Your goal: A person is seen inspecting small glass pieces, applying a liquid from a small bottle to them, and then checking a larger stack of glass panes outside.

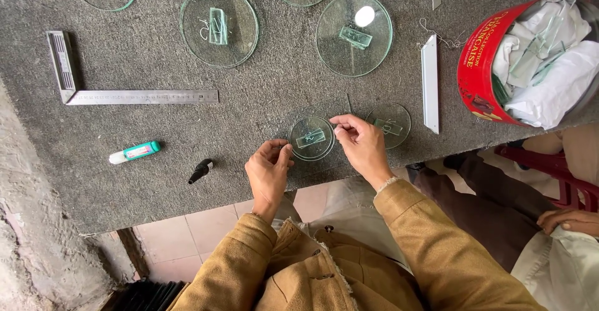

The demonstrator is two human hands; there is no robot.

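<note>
Both hands pinch the small glass disc (pixel 311 138), left hand (pixel 269 172) at nine o'clock, right hand (pixel 362 145) at three; uneven pressure could chip its edge.

A worktop (pixel 125 130) covered in grey felt-like cloth is seen under soft daylight. Pale pink floor tiles (pixel 187 236) are shown below its edge, and a rough plastered wall (pixel 31 248) is seen at the left

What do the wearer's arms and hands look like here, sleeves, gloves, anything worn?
Both hands are bare: left hand, right hand, no gloves, no rings visible. Both arms wear tan, suede-like jacket sleeves; the right sleeve shows a pale, fleecy lining at the cuff. The left sleeve is the same tan. The jacket front is open with frayed edges.
</note>
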